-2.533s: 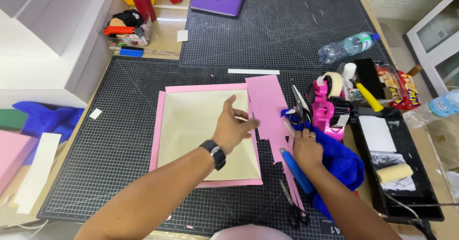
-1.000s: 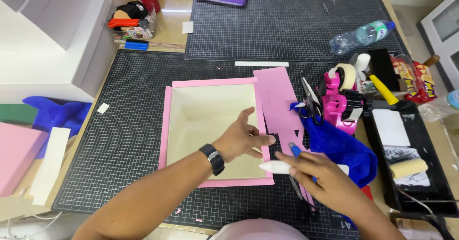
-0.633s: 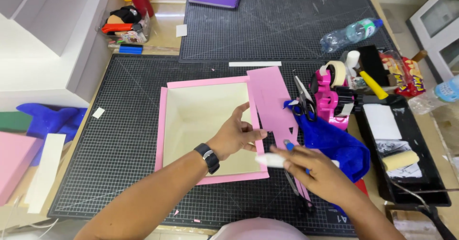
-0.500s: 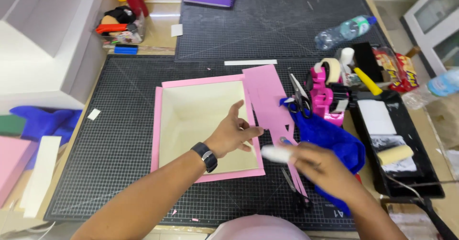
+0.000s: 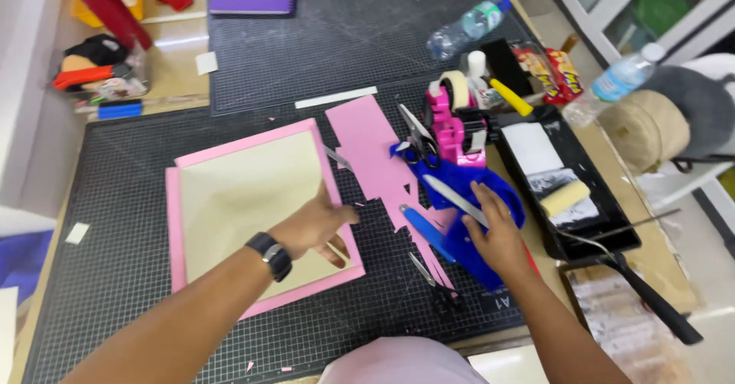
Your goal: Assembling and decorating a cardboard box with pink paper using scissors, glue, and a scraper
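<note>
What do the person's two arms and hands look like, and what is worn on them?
Both forearms are bare, with no sleeves in view. The left hand has a black wristwatch with a dark band on its wrist. The right hand has no glove and no watch; I can see no rings on its fingers.

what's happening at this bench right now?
A person works with paper on a black cutting mat. The left hand presses flat on a cream sheet backed by pink paper. The right hand rests on a blue cloth beside a white strip. A jagged pink offcut lies between them.
</note>
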